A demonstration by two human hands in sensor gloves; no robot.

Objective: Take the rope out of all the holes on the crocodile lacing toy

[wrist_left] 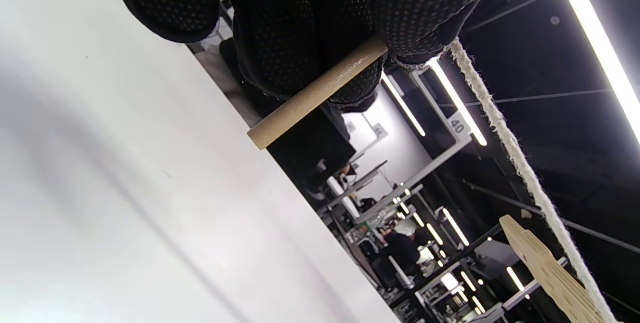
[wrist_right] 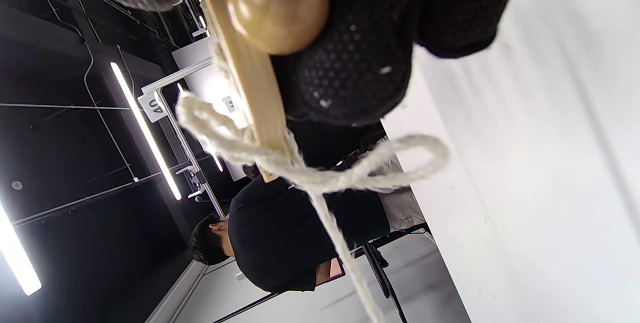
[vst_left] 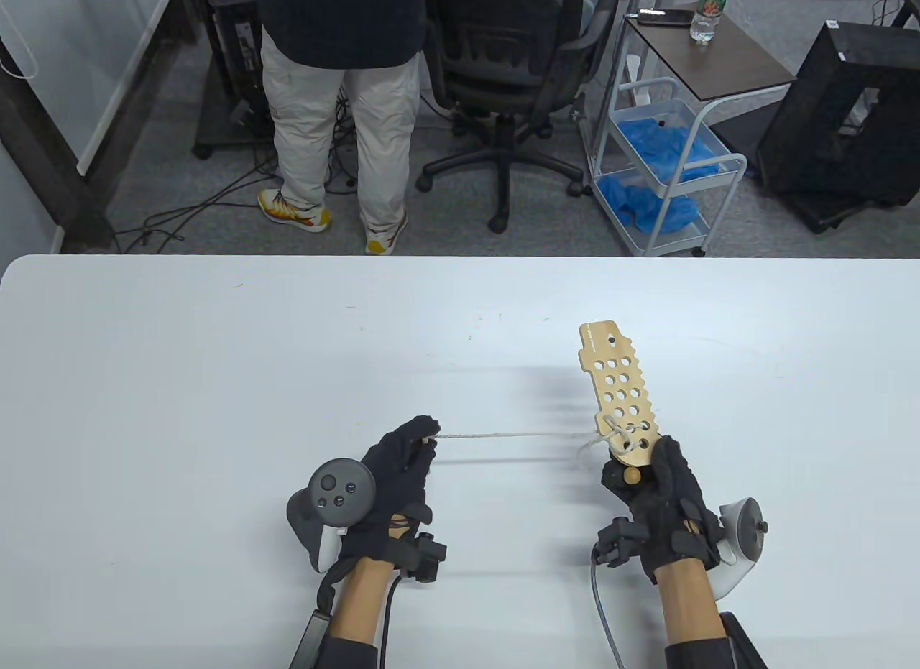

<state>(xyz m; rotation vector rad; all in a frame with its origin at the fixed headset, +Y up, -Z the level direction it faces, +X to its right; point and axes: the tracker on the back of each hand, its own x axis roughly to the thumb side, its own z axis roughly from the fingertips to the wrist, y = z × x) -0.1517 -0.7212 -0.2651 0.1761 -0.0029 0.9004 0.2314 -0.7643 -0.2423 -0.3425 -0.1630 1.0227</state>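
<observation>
So the crocodile lacing toy is up off the white table, a flat wooden board full of round holes, held by its near end with the rest pointing away from the person. Nearly all the holes look bare already. The only lacing I can spot is bunched at the near end, just above the round wooden knob, where the rope crosses through the last few holes and throws a loose loop off the board's left edge. The right wrist view shows that loop clearly, plus a tangle hugging the board's edge.

The right hand has its fingers wrapped round the knob end of the board, steadying it. The left hand is well off to the left, fingers closed on the rope's wooden needle tip, and the rope runs taut and nearly level between the two.

My read: this is a late step, dragging the rope's length out through one of the last holes. The next move probably needs the tip fed back through whichever hole is still threaded, and I can't tell exactly how many those are. Watch that loose loop, it could snag into a knot if yanked hard.
</observation>
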